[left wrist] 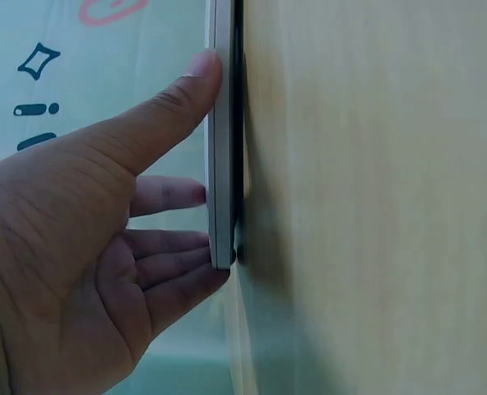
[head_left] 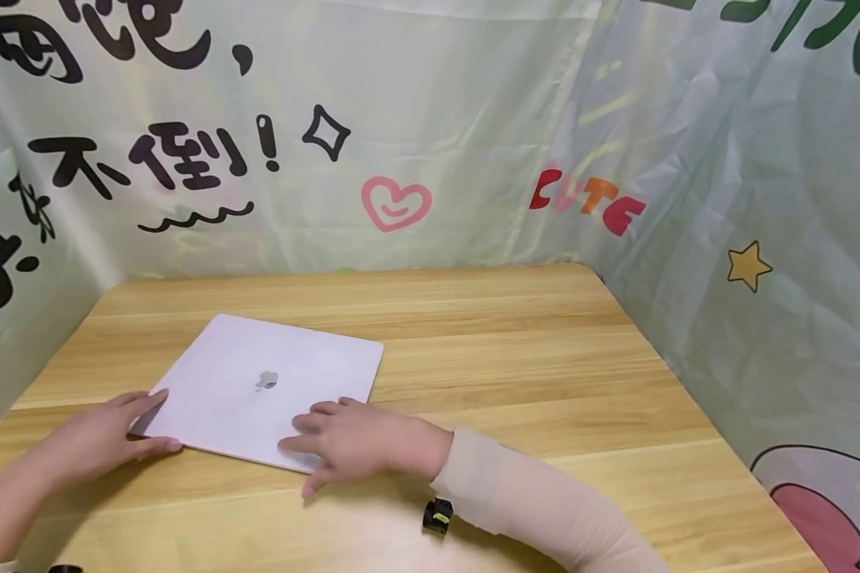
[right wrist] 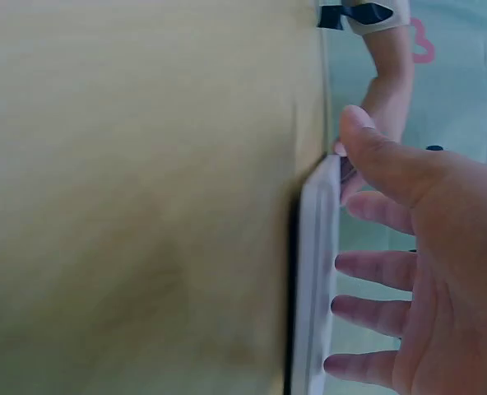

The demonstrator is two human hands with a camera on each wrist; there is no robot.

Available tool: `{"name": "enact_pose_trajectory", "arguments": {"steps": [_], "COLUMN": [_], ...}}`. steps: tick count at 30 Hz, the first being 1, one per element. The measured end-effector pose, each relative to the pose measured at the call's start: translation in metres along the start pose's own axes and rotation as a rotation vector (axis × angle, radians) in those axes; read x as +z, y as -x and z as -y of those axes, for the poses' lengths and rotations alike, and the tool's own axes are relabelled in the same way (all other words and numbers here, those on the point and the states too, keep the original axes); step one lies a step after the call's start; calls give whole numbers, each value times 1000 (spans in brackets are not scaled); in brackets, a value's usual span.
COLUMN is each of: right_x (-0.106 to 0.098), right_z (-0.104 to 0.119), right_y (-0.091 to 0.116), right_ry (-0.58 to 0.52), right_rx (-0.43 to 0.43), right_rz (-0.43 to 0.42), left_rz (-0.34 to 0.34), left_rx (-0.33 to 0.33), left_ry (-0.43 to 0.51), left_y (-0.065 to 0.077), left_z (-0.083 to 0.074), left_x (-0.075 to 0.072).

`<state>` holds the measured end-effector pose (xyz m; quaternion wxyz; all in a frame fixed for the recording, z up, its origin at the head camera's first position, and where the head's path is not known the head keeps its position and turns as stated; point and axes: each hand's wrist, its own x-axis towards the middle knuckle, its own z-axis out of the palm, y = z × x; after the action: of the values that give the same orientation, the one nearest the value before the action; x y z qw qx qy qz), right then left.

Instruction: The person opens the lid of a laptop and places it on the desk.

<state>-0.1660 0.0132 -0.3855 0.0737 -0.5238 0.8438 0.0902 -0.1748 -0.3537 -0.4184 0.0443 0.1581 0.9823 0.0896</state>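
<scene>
A closed silver laptop (head_left: 229, 382) with an apple logo on its lid lies flat on the wooden table, set at a slight angle. My left hand (head_left: 111, 434) grips its near left corner. In the left wrist view the thumb (left wrist: 198, 78) presses the laptop's front edge (left wrist: 220, 164), and the other fingers meet the side around the corner. Over the near right corner, my right hand (head_left: 347, 442) is spread. Its fingers (right wrist: 375, 315) are straight with the tips right at the lid, and its thumb (right wrist: 360, 123) points past the front edge.
The wooden table (head_left: 516, 350) extends behind and to the right of the laptop. A printed curtain (head_left: 459, 119) with writing, a heart and a star surrounds the table at the back and sides. A black strap piece (head_left: 439, 516) sits below the right sleeve (head_left: 530, 493).
</scene>
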Motion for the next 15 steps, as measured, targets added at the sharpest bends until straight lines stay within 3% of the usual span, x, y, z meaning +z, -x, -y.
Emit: {"name": "enact_pose_trajectory", "arguments": {"steps": [4,9,15], "right_x": [6,13,18], "right_z": [2,-2,-10], "right_y": [5,13,23], "right_ry": [30,95,77], "right_rx": [29,32,19], "right_rz": [30,-2,-14], "left_rz": [-13,-27,-51], "left_rx": [19,46,75], "left_ry": [10,17,58], "left_y": [2,4,6], "left_z": [-4,-10,-10], "left_x": [1,0,1]}}
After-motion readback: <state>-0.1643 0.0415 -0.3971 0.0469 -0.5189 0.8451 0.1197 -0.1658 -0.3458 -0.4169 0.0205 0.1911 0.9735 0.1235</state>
